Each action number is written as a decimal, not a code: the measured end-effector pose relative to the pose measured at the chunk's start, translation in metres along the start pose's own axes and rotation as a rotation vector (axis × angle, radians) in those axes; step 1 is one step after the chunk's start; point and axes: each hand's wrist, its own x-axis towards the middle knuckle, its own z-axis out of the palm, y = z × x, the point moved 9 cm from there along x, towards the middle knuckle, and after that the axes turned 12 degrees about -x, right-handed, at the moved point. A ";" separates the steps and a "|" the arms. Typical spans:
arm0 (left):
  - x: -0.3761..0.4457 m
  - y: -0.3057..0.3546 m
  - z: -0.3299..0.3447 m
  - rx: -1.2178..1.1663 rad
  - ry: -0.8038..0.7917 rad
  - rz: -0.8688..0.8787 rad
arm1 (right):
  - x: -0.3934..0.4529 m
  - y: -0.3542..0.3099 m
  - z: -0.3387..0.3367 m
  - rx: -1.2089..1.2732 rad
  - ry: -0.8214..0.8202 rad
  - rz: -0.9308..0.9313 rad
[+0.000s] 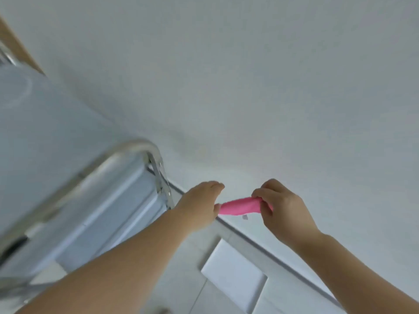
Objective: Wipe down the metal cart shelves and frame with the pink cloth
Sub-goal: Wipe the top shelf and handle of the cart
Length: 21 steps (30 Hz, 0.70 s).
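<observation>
The pink cloth is bunched into a short roll, stretched between both hands in the lower middle of the view. My left hand grips its left end and my right hand pinches its right end with curled fingers. The metal cart fills the left side, blurred, with a curved chrome frame tube and a pale shelf surface. Both hands hover just right of the cart's corner post, not touching it.
A white wall fills the upper and right parts of the view. Its dark baseboard line runs diagonally under the hands. Pale floor tiles lie below. A wooden edge shows at the far upper left.
</observation>
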 end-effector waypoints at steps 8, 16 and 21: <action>-0.075 0.105 -0.174 -0.007 0.006 0.034 | 0.008 -0.121 -0.237 -0.032 0.335 -0.092; -0.185 0.200 -0.238 -0.097 0.143 0.204 | -0.044 -0.209 -0.340 -0.046 0.442 -0.288; -0.241 0.205 -0.246 -0.096 0.261 0.143 | -0.080 -0.232 -0.350 -0.061 0.391 -0.364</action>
